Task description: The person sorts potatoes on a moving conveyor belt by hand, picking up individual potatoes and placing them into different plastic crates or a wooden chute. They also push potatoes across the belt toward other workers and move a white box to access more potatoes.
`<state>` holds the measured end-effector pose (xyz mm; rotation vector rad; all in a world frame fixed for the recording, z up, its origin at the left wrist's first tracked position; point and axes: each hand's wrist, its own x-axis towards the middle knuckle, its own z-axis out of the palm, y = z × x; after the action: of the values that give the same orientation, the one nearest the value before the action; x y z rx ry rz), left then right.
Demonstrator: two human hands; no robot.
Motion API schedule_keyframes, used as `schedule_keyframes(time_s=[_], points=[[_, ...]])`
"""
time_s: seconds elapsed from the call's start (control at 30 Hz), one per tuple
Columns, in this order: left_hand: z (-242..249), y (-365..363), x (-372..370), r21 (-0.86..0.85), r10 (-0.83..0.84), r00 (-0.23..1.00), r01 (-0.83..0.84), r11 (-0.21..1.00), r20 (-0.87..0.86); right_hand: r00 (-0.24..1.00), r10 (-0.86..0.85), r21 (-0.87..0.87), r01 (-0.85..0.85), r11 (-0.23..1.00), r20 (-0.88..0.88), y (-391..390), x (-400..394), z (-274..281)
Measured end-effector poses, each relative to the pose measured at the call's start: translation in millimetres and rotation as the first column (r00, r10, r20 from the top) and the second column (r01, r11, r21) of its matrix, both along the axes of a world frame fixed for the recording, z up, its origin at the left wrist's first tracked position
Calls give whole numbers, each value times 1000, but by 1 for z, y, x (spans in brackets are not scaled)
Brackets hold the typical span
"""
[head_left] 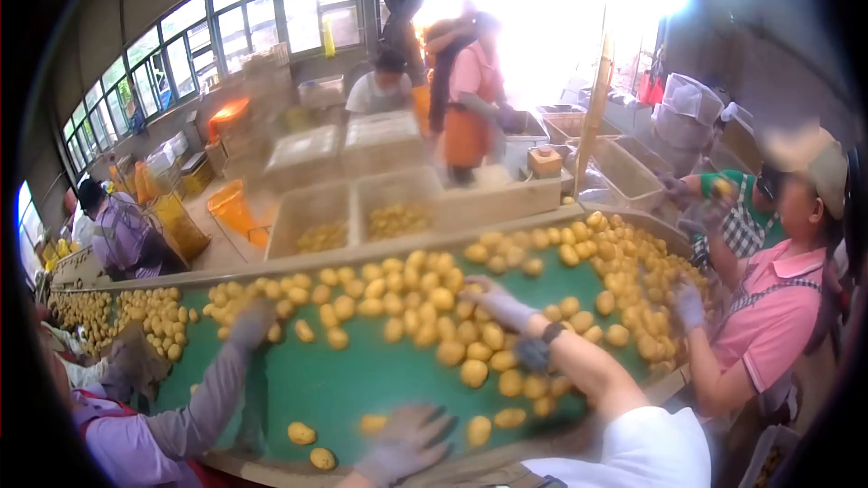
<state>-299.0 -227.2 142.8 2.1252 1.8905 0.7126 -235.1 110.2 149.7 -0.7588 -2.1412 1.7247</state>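
My left hand [407, 443], in a pale glove, is low over the green conveyor belt [339, 384], its fingers spread. A blurred yellow potato [372, 423] lies beside it, with two others to the left. My right hand [502, 305], also gloved and with a dark band at the wrist, reaches across the belt. Its fingers are stretched out at the edge of the potato pile [434, 298] and hold nothing that I can make out. Below that wrist is a blurred blue-grey object [533, 353] that I cannot identify.
At the left, a co-worker's gloved hand [251, 325] reaches over the belt. Two co-workers stand at the right; the one in pink [787, 307] has a gloved hand [690, 305] by the pile. Crates [312, 208] stand behind the belt's far edge, near a wooden post [595, 108].
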Motion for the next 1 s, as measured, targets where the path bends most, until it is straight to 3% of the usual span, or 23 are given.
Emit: schedule_keyframes(time_s=[0.03, 0.07, 0.13, 0.17, 0.2, 0.23, 0.27, 0.3, 0.33, 0.37, 0.4, 0.43, 0.47, 0.5, 0.53, 0.57, 0.63, 0.7, 0.77, 0.8, 0.87, 0.93, 1.0], points=[[-10, 4, 0, 72, -94, 995, 97, 993, -45, 989, 73, 57, -80, 995, 125, -13, -40, -52], [-16, 12, -2, 76, -112, 990, 119, 990, -91, 988, 70, -45, -64, 997, 141, -53, -56, -40], [-22, 15, -4, 65, -140, 975, 154, 986, -175, 937, 344, -84, -349, 933, -65, -106, -100, -80], [-17, 12, -3, 15, -73, 974, 78, 997, -216, 880, 475, 2, -475, 880, -12, -139, -103, -65], [-17, 2, -10, -121, -11, 982, -12, 993, -188, 805, 591, -167, -575, 801, 61, -177, -77, 26], [-21, -6, -22, -261, 55, 985, -98, 960, -166, 739, 673, -9, -673, 740, 39, -192, -89, 8], [-29, -2, -36, -323, 176, 932, -280, 904, -316, 661, 750, 148, -745, 651, 27, -210, -101, -10], [-54, -33, -67, 4, 330, 925, -335, 942, -189, 620, 784, 246, -756, 607, -31, -213, -99, -10], [-63, -57, -103, 105, 440, 816, -435, 895, -375, 576, 813, 337, -751, 567, -85, -201, -96, -5], [-22, -75, -126, -264, 387, 700, -630, 730, -601, 634, 773, 214, -751, 625, -28, -188, -81, 34], [-42, -123, -160, 1, 568, 594, -691, 723, -570, 683, 729, 99, -729, 677, 44, -170, -60, 69], [-39, -161, -177, 152, 671, 437, -761, 631, -599, 788, 615, 47, -614, 788, -25, -142, -45, 47], [-23, -185, -180, 75, 696, 306, -886, 458, -650, 892, 442, 285, -451, 846, 97, -110, -22, 44], [-33, -217, -185, 159, 758, 193, -918, 364, -623, 957, 283, 334, -287, 898, 60, -59, -1, -1], [-28, -235, -186, -19, 803, 262, -954, 298, -536, 993, 5, 294, -39, 955, 115, -45, 35, 28], [-14, -239, -170, 2, 838, 274, -950, 312, -473, 983, -157, 555, 79, 828, 95, -12, 75, 6], [-16, -234, -138, 76, 880, 319, -927, 366, -352, 939, -291, 809, 22, 587, 185, -6, 105, -13], [-25, -212, -108, 81, 892, 390, -905, 417, -229, 831, -289, 804, -277, 527, 476, -21, 111, -23], [-31, -178, -78, 5, 864, 488, -870, 493, -123, 918, -42, 330, -99, 939, 394, -35, 89, -1], [-35, -169, -69, -25, 837, 537, -843, 538, -100, 958, 44, 11, -49, 999, 283, -30, 73, 12], [-38, -166, -64, 2, 810, 563, -821, 571, -162, 963, -202, 428, 108, 897, 181, 30, 47, -18], [-40, -168, -64, 17, 811, 556, -823, 568, -179, 930, -351, 596, 219, 772, 113, 69, 13, -26], [-42, -164, -64, 21, 845, 515, -852, 523, -145, 876, -380, 692, 78, 718, 296, 63, -32, -55]])
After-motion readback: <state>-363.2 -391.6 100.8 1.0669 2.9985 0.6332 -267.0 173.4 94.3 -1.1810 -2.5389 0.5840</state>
